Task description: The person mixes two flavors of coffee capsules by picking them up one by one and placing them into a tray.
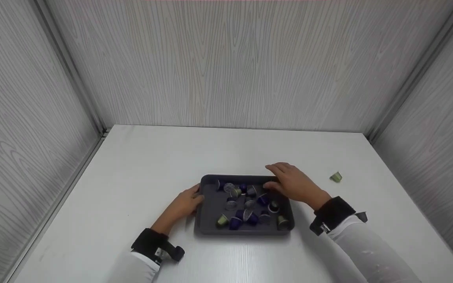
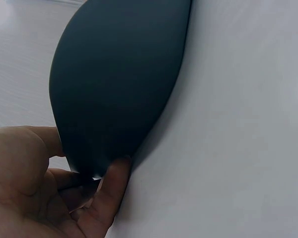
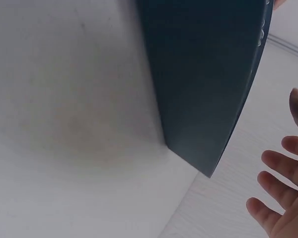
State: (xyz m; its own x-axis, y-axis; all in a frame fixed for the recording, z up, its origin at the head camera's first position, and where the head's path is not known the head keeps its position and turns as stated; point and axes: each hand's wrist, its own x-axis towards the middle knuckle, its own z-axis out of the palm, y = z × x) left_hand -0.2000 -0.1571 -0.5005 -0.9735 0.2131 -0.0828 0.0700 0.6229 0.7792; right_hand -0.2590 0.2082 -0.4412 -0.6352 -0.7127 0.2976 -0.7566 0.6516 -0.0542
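Here the left hand (image 1: 185, 202) grips the near-left rim of the dark grey tray (image 1: 210, 222), steadying it on the white table (image 1: 140, 165). The right hand (image 1: 293, 182) hovers over its far-right corner with relaxed, empty fingers above the loose coffee capsules (image 1: 246, 204); one green capsule (image 1: 336, 177) lies apart, far right.

Both forearms are stretched forward from the lower edge of the head view, clad in white sleeves, with a black band strapped round each wrist. The left hand (image 1: 185, 203) is laid low, palm turned inward toward the middle, fingers lightly curled. In the left wrist view the left hand (image 2: 49, 193) is seen from close up, thumb (image 2: 111, 191) extended upward, the other fingers bent. The right hand (image 1: 291, 183) is held further forward and higher, palm down, fingers extended and pointed to the left. In the right wrist view its fingers (image 3: 278, 166) are seen spread and relaxed, nothing gripped between them.
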